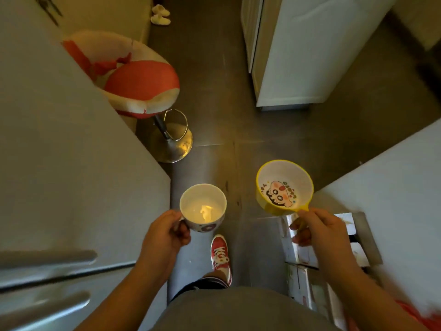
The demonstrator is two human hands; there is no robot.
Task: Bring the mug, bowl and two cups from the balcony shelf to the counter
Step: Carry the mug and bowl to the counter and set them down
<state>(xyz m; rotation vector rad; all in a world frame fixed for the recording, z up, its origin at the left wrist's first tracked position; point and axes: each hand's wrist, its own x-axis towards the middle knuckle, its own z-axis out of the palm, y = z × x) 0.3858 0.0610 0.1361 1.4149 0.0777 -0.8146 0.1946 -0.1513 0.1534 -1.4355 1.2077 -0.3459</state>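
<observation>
Left hand [167, 231]: we see it closed around the handle of the mug [202, 207], fingers curled through and thumb on top, holding it upright in the air.
Mug: white inside, with a dark round pattern on its outer wall; a bright reflection sits at its bottom; it hangs over the floor [214, 96], just beside the edge of the grey surface [71, 163] on our left.
Right hand [317, 231]: we see it clamped on the short yellow handle of the bowl [284, 187], thumb pressed on top, the other fingers underneath.
Bowl: yellow outside, white inside with a cartoon face printed on the bottom; tilted slightly towards us, held in the air near the pale surface [386, 187] on our right.
Hands: well apart, the mug lower left and the bowl upper right.
Floor: dark tiles, with one red shoe [220, 255] with white laces below the mug.
Stool [143, 87]: red and white seat on a metal base, ahead on the left.
Cabinet [298, 51]: white, standing ahead on the right.
</observation>
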